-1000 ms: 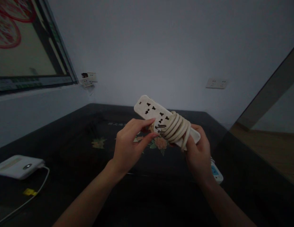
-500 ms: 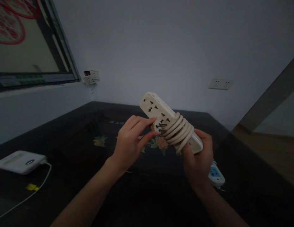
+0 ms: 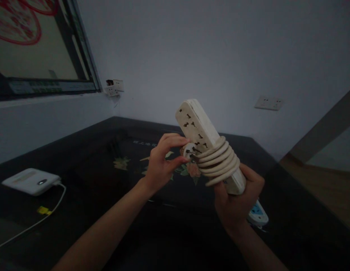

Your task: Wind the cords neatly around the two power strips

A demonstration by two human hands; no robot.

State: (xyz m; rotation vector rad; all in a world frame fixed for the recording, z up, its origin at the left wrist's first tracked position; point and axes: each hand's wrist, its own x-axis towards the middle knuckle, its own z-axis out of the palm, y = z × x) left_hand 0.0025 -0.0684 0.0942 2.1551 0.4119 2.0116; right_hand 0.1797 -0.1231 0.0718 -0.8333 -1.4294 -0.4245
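Black tabletop [image 3: 87, 180] below, we hold the strip [image 3: 194, 126] aloft, right grip [image 3: 239, 199] clamped on its lower end, probably to steady it, left grip [image 3: 163, 160] pinching the plug [image 3: 188, 151] beside the cord [image 3: 220, 162]

Matt plastic on the power strip [image 3: 191, 130]; smooth, rubbery-looking sheathing on the cord [image 3: 221, 160] around it; metal-looking prongs [image 3: 195, 149] on the plug [image 3: 187, 152] beside it. Smooth, dark gloss on the tabletop [image 3: 180, 233] below the power strip, smooth plastic on the white device [image 3: 26, 181] to its left, matt paint on the wall [image 3: 191, 56] behind.
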